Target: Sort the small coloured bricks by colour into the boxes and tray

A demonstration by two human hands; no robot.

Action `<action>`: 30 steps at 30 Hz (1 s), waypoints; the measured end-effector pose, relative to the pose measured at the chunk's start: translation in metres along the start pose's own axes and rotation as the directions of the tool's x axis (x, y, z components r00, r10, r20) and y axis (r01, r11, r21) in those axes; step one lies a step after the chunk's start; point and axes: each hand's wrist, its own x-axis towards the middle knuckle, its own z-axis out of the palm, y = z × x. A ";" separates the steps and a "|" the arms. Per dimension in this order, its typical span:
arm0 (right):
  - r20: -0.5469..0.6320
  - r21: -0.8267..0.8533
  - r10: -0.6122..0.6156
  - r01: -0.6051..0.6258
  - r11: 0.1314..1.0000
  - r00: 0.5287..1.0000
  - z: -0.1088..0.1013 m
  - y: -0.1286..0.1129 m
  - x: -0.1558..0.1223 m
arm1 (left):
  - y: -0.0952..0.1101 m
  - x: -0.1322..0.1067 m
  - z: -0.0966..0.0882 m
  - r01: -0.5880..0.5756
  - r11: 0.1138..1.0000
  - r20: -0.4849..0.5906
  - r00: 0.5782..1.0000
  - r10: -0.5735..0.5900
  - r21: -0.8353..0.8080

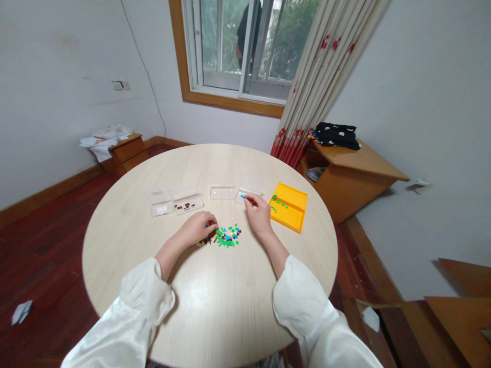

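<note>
My right hand (259,214) pinches a small blue plastic building piece (242,196) over a clear plastic box (250,191). Its fingers partly cover that box. Around the pile of small green, blue and brown pieces (228,243), my left hand (196,228) rests with its fingers curled at the left edge. Whatever those fingers hold, if anything, is hidden among the pieces. To the right of my right hand lies an opened yellow case (295,221) with several green pieces in it.
Left of centre, one clear box (200,206) contains several brown pieces, beside another clear container (152,209). A further clear box (222,199) stands behind the pile. All are on a round pale table (215,301). A wooden cabinet (356,166) is beyond the table's right edge.
</note>
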 end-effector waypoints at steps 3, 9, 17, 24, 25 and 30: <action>-0.083 0.021 0.078 -0.076 0.997 0.993 -0.007 0.012 0.009 | -0.004 0.000 0.002 0.005 1.000 0.026 1.000 -0.005 0.003; -0.112 -0.005 0.067 -0.068 0.998 0.991 -0.014 0.021 0.011 | -0.003 0.000 -0.001 0.019 0.999 -0.014 1.000 -0.019 0.028; -0.124 0.004 0.060 -0.060 0.998 0.990 -0.019 0.018 0.009 | -0.009 0.000 -0.004 0.074 0.997 -0.076 0.995 -0.072 0.023; 0.130 -0.007 -0.062 0.064 0.998 0.990 -0.004 0.001 -0.006 | -0.008 0.000 -0.003 0.037 0.999 -0.009 0.999 -0.037 -0.015; 0.205 -0.006 -0.091 0.094 0.996 0.975 -0.001 -0.003 -0.009 | -0.007 0.000 -0.003 0.031 1.000 -0.004 1.000 -0.031 -0.005; 0.547 0.044 -0.226 0.242 0.969 0.806 0.008 -0.023 -0.025 | -0.008 0.000 0.002 0.026 0.999 -0.006 1.000 -0.026 0.018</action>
